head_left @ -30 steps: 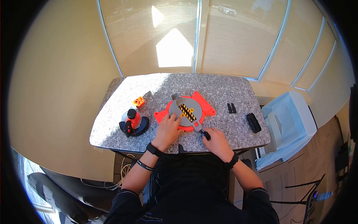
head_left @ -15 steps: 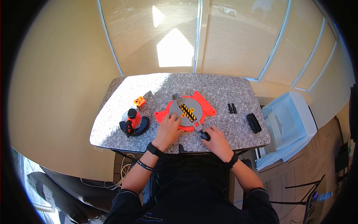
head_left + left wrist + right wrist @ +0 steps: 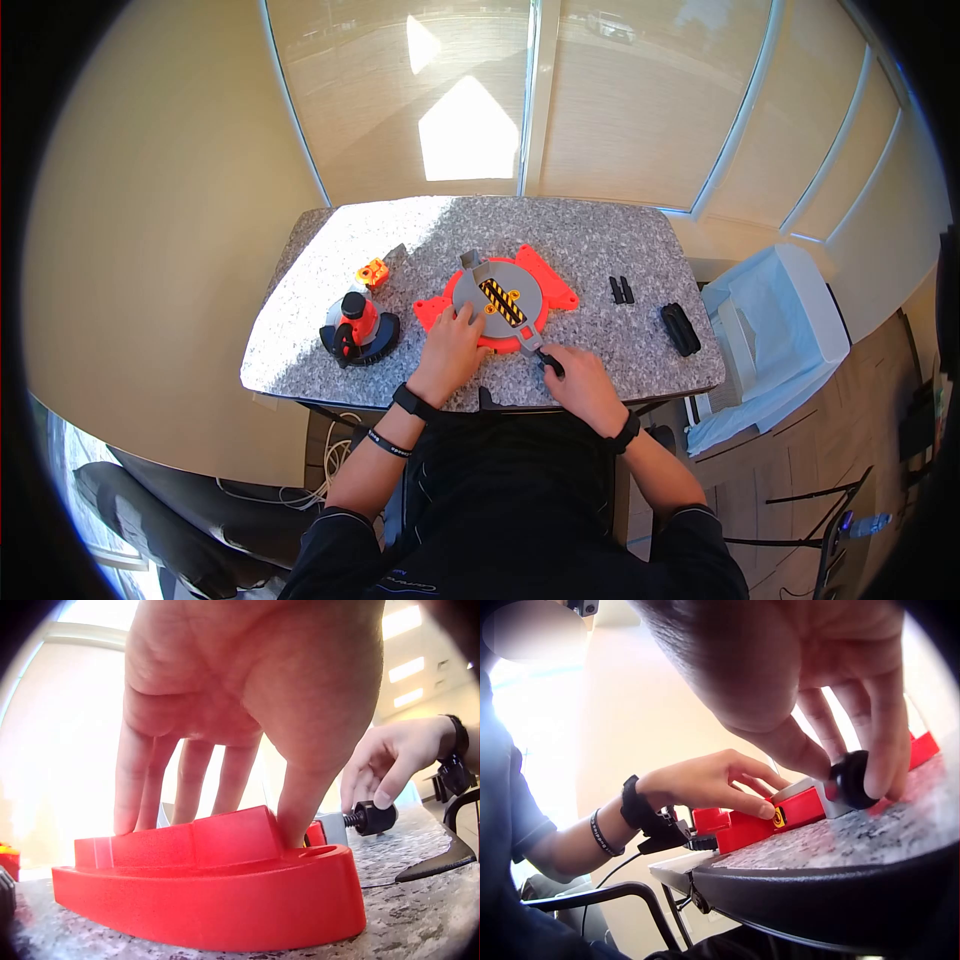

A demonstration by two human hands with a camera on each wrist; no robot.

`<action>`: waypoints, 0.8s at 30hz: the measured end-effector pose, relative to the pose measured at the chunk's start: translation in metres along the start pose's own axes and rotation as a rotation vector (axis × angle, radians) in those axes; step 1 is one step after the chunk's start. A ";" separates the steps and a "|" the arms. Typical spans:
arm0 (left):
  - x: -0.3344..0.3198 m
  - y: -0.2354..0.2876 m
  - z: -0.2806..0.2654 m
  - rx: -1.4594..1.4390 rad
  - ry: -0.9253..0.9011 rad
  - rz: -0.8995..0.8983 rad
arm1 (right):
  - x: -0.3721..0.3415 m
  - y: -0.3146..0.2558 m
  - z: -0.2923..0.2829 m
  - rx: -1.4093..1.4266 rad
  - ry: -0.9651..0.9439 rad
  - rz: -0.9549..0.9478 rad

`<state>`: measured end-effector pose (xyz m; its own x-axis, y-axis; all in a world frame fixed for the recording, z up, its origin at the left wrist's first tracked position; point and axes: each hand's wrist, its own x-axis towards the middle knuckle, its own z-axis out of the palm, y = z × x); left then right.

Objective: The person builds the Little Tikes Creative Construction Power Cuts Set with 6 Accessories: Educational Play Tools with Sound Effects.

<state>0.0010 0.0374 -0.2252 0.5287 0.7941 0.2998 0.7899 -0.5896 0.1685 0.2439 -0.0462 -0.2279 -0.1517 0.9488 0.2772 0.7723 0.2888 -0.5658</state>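
A red base [image 3: 545, 275] with a round grey turntable [image 3: 528, 285] and a black-and-yellow striped strip lies mid-table. My left hand [image 3: 450, 350] rests on its near left side; in the left wrist view the fingers reach straight down onto the red plastic [image 3: 217, 907], thumb apart at the right. From the turntable's near end sticks out a black knob [image 3: 852, 780]. Thumb and fingers of my right hand [image 3: 585, 382] pinch that knob. A spring or threaded shaft shows between knob and grey arm in the left wrist view.
Left of the base stands a red and black toy saw part [image 3: 362, 330], with an orange-yellow piece [image 3: 373, 272] behind it. Two small black pieces [image 3: 622, 291] and a black oblong part [image 3: 680, 330] lie to the right. A lined bin [image 3: 775, 310] stands beside the table.
My right fingers have shifted around the black knob and back, and the knob's visible angle changed slightly. The left hand and the red base have stayed put.
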 end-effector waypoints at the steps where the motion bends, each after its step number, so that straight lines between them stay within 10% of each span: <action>1: 0.000 0.000 0.000 -0.007 -0.001 -0.002 | 0.000 0.000 0.000 0.000 0.000 0.000; 24: -0.001 0.000 -0.001 0.000 -0.009 0.005 | -0.001 0.002 0.001 0.022 0.028 -0.006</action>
<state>0.0002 0.0367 -0.2247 0.5352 0.7924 0.2925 0.7873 -0.5935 0.1673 0.2446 -0.0469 -0.2300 -0.1388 0.9432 0.3020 0.7576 0.2975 -0.5810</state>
